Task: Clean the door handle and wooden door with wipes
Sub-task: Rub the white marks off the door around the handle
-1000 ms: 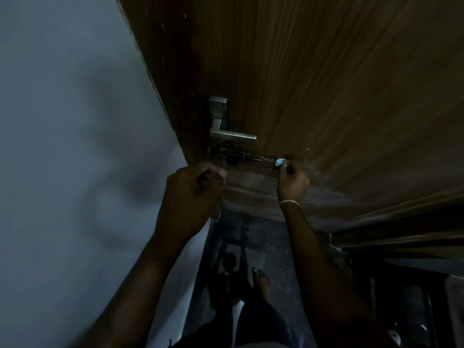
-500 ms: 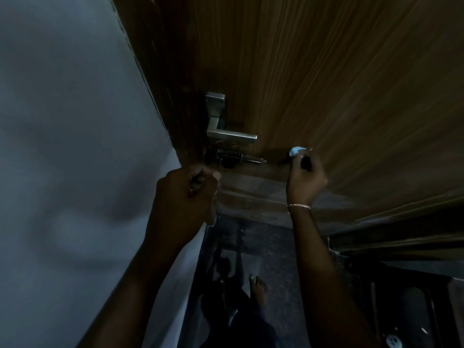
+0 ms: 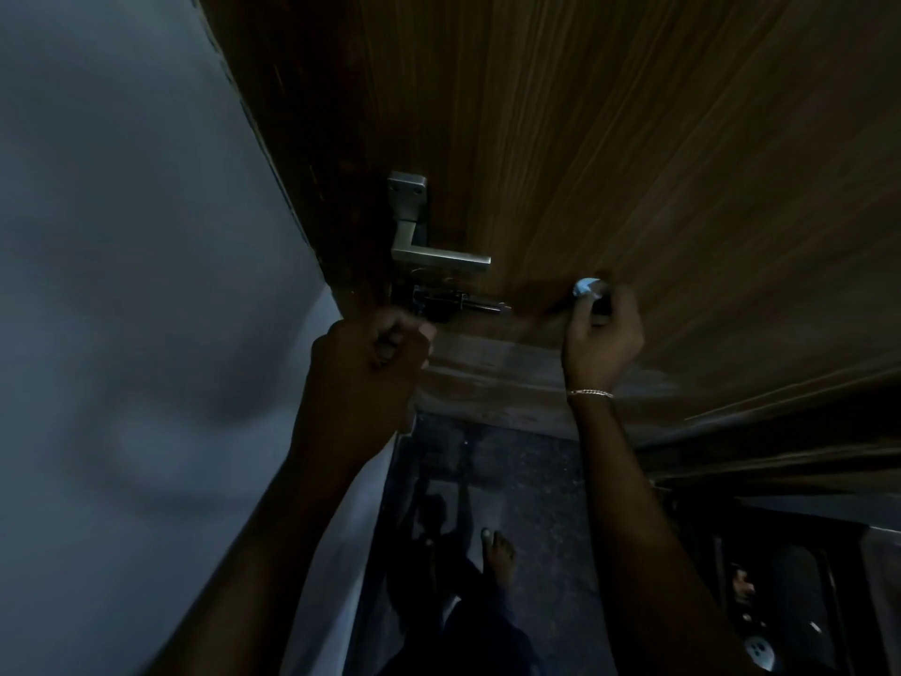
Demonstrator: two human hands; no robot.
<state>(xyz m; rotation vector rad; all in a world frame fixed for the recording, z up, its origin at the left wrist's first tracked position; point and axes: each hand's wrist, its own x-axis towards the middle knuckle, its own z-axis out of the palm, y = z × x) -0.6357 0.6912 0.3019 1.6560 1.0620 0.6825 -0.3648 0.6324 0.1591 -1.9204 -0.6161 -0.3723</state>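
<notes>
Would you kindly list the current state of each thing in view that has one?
Door handle: lever level, untouched.
Sliding bolt: below the handle; position unclear.
Wooden door: dull smeared patch low down.
Wipe: bunched, pressed on the door.
Right hand: closed on the wipe.
Left hand: fisted near the door edge; contents unclear.

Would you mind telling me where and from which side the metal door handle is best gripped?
Grip the door handle on its horizontal lever bar, probably from below or from its free right end. The bar stands off the wooden door, leaving room for fingers behind it; its left end joins the mounting plate.
</notes>
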